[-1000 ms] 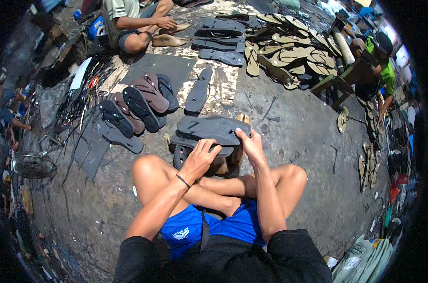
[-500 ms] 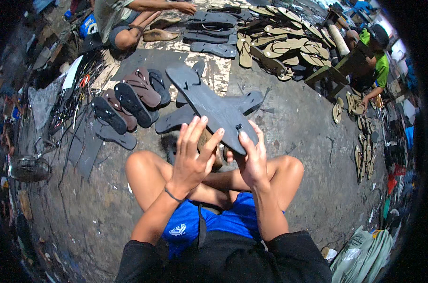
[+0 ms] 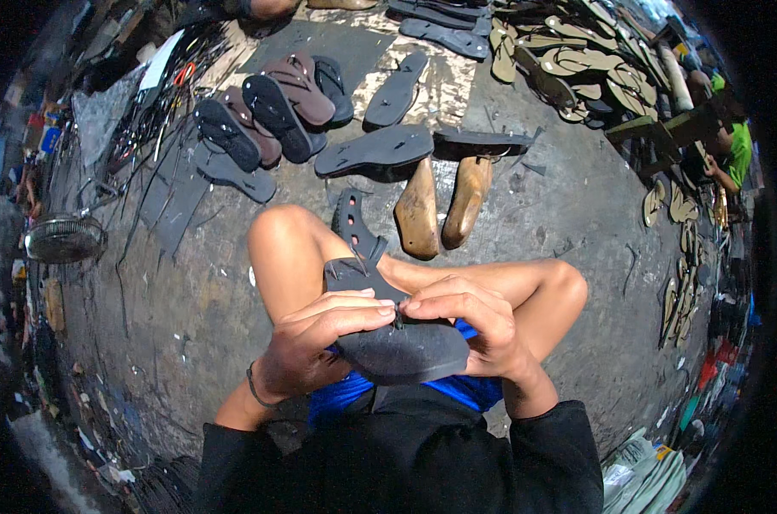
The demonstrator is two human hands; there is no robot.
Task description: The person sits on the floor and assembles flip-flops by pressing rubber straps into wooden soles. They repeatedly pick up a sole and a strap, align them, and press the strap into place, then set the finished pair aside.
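Dark sandal sole [image 3: 397, 338] sits in the lap, above the blue shorts [image 3: 354, 390], held between both hands. Its long axis runs from the rounded end near the body, lower right, up and away to the narrower end over the left knee [image 3: 290, 244].

Left hand [image 3: 315, 343]: under and around the sole's left edge, fingers closed over the top face, gripping it. Right hand [image 3: 470, 321]: on the right edge, thumb and forefinger pinched shut at a small point on the top face near mid-length, perhaps a strap peg; too small to tell. Both hands meet at that point; neither is clearly nearer.

Sole: flat, matte black-grey, thin slits or holes near the far end, surface dusty.

Beyond the knees, on the concrete floor [image 3: 542, 223]: two wooden foot forms [image 3: 444, 206] side by side, then more dark soles [image 3: 375, 150].
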